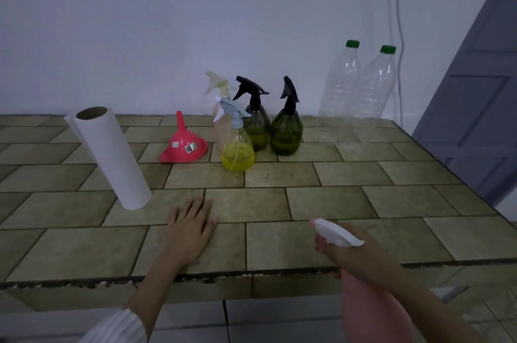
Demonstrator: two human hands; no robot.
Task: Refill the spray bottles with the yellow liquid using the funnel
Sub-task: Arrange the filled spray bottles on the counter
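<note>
Your right hand grasps a pink spray bottle at the table's near edge. Your left hand lies flat, grip released.

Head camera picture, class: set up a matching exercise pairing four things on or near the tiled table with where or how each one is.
Things:
1. funnel
2. paper roll
3. pink spray bottle
4. left hand

States:
A. held by the right hand at the near table edge
B. lying flat on the table, fingers straight
C. standing wide mouth down, spout up
D. standing on end, at the left

Pairs: 1-C, 2-D, 3-A, 4-B
</note>
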